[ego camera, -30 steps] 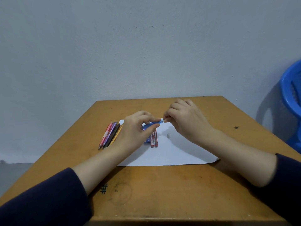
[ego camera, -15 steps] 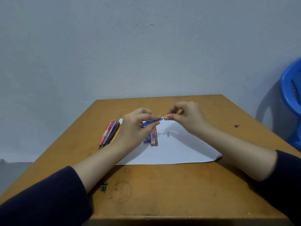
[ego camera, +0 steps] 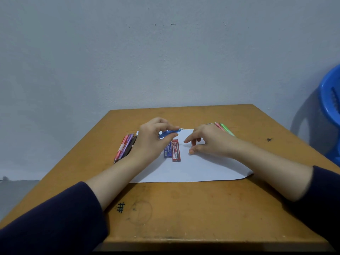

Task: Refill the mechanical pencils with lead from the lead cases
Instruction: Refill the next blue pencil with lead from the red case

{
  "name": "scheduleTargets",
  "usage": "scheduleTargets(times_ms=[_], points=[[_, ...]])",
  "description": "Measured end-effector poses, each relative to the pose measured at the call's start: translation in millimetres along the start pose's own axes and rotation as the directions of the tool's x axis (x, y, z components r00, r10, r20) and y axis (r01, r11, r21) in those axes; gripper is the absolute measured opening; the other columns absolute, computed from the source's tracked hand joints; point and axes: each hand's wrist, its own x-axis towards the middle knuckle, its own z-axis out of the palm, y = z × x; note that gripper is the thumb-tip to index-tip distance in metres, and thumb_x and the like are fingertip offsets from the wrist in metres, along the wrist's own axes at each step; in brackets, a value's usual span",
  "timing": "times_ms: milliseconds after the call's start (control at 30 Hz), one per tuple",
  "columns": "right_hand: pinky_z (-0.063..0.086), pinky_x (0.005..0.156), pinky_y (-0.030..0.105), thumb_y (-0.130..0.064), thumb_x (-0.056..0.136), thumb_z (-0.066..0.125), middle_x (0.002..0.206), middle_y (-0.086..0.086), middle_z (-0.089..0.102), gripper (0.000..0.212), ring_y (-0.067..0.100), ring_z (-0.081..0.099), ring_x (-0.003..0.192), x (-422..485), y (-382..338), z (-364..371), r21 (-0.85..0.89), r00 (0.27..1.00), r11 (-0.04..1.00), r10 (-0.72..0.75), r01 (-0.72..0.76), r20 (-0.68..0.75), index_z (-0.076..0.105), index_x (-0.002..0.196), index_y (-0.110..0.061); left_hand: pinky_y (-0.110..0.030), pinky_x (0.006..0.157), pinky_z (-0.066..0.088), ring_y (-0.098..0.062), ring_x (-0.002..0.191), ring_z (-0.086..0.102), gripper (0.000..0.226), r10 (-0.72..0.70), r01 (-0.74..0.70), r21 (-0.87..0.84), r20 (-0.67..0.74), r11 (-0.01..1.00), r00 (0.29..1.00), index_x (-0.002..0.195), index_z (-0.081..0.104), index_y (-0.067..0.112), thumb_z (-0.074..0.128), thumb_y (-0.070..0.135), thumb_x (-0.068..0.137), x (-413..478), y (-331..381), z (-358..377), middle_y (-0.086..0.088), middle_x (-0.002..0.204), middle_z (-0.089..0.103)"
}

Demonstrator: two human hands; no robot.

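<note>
My left hand (ego camera: 150, 140) grips a blue mechanical pencil (ego camera: 170, 133) above the white paper (ego camera: 193, 170), its open end pointing right. A blue lead case (ego camera: 168, 150) and a red lead case (ego camera: 176, 150) lie side by side on the paper, just under that hand. My right hand (ego camera: 207, 140) hovers low over the paper to the right of the cases. Its index finger is stretched out and its thumb tip touches the sheet. The small grey cap seen earlier on the paper is hidden by this hand.
Several pink, purple and dark pencils (ego camera: 126, 146) lie in a bunch left of the paper. A green and a pink pencil (ego camera: 225, 128) lie behind my right hand. The wooden table (ego camera: 184, 208) stands against a wall. A blue plastic chair (ego camera: 331, 107) is at the right.
My right hand let go of the pencil's end and dropped down and right onto the paper. My left hand keeps the blue pencil in about the same place.
</note>
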Motion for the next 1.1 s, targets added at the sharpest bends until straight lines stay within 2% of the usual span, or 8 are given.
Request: scheduleTargets(times_ms=[67, 133, 267, 367, 533, 700, 833, 1100], points=[[0.03, 0.063, 0.01, -0.038, 0.085, 0.067, 0.098, -0.005, 0.062, 0.034, 0.008, 0.05, 0.086, 0.1, 0.2, 0.7, -0.018, 1.0, 1.0, 0.001, -0.001, 0.018, 0.067, 0.116, -0.025, -0.004, 0.064, 0.041, 0.003, 0.082, 0.055, 0.021, -0.005, 0.005, -0.001, 0.007, 1.0, 1.0, 0.097, 0.076, 0.015, 0.075, 0.006, 0.078, -0.3, 0.3, -0.3, 0.007, 0.09, 0.06], [0.032, 0.064, 0.007, -0.037, 0.084, 0.068, 0.092, -0.008, 0.064, 0.027, 0.002, 0.049, 0.077, 0.0, 0.3, 1.0, -0.015, 1.0, 1.0, 0.018, -0.018, 0.011, 0.071, 0.109, -0.025, -0.003, 0.063, 0.04, 0.003, 0.08, 0.055, 0.02, -0.003, 0.003, 0.005, 0.01, 1.0, 1.0, 0.096, 0.076, 0.015, 0.076, 0.007, 0.078, -0.5, 0.7, -0.7, 0.007, 0.091, 0.061], [0.04, 0.081, 0.01, -0.027, 0.08, 0.074, 0.081, -0.014, 0.069, 0.012, -0.013, 0.052, 0.066, 1.0, 1.3, 0.9, 0.105, 0.998, 0.993, 0.048, -0.045, -0.027, 0.077, 0.092, -0.025, -0.002, 0.062, 0.039, 0.0, 0.078, 0.054, 0.019, -0.016, 0.016, 0.016, 0.02, 1.0, 1.0, 0.097, 0.076, 0.013, 0.075, 0.007, 0.078, -0.3, 2.0, -0.8, 0.007, 0.091, 0.06], [0.038, 0.062, 0.007, -0.022, 0.079, 0.075, 0.068, -0.018, 0.064, 0.01, -0.013, 0.052, 0.064, 2.4, 2.3, -0.1, 0.219, 0.994, 0.972, 0.099, -0.086, -0.052, 0.077, 0.088, -0.024, -0.003, 0.062, 0.039, -0.001, 0.077, 0.055, 0.019, -0.019, 0.019, 0.021, 0.022, 1.0, 1.0, 0.096, 0.076, 0.014, 0.076, 0.007, 0.078, 0.2, 1.6, 0.0, 0.007, 0.09, 0.06], [0.05, 0.072, 0.025, -0.024, 0.076, 0.078, 0.076, -0.012, 0.071, 0.012, 0.001, 0.061, 0.071, 7.6, 8.8, 1.8, 0.399, 0.968, 0.906, 0.212, -0.142, -0.137, 0.076, 0.081, -0.035, -0.003, 0.063, 0.039, 0.001, 0.077, 0.054, 0.019, -0.018, 0.018, 0.025, 0.033, 1.0, 0.999, 0.096, 0.076, 0.014, 0.076, 0.008, 0.078, -0.4, 1.6, -0.4, 0.007, 0.09, 0.059], [0.039, 0.06, 0.007, -0.016, 0.08, 0.075, 0.063, -0.02, 0.065, 0.013, -0.012, 0.056, 0.062, 7.3, 6.6, -0.8, 0.589, 0.934, 0.799, 0.294, -0.122, -0.205, 0.077, 0.09, -0.025, -0.003, 0.062, 0.038, 0.0, 0.074, 0.053, 0.019, -0.01, 0.009, 0.023, 0.029, 1.0, 1.0, 0.095, 0.076, 0.013, 0.077, 0.007, 0.077, 0.3, 1.7, -0.2, 0.005, 0.089, 0.061], [0.037, 0.058, 0.009, -0.015, 0.079, 0.076, 0.056, -0.023, 0.063, 0.014, -0.011, 0.056, 0.06, 6.6, 5.0, -0.3, 0.659, 0.919, 0.744, 0.328, -0.109, -0.219, 0.075, 0.085, -0.027, -0.002, 0.06, 0.036, 0.001, 0.073, 0.053, 0.019, 0.009, -0.01, 0.015, 0.025, 1.0, 1.0, 0.094, 0.076, 0.014, 0.077, 0.007, 0.077, -0.5, 1.8, 0.4, 0.008, 0.088, 0.06], [0.042, 0.066, 0.019, -0.023, 0.077, 0.077, 0.069, -0.018, 0.07, 0.014, -0.009, 0.058, 0.067, 4.5, 2.6, -1.3, 0.669, 0.925, 0.737, 0.314, -0.094, -0.216, 0.075, 0.077, -0.036, -0.003, 0.061, 0.036, 0.009, 0.08, 0.054, 0.02, 0.02, -0.019, -0.012, 0.018, 1.0, 1.0, 0.095, 0.076, 0.016, 0.077, 0.008, 0.077, -0.8, 2.1, 1.6, 0.008, 0.088, 0.061]])
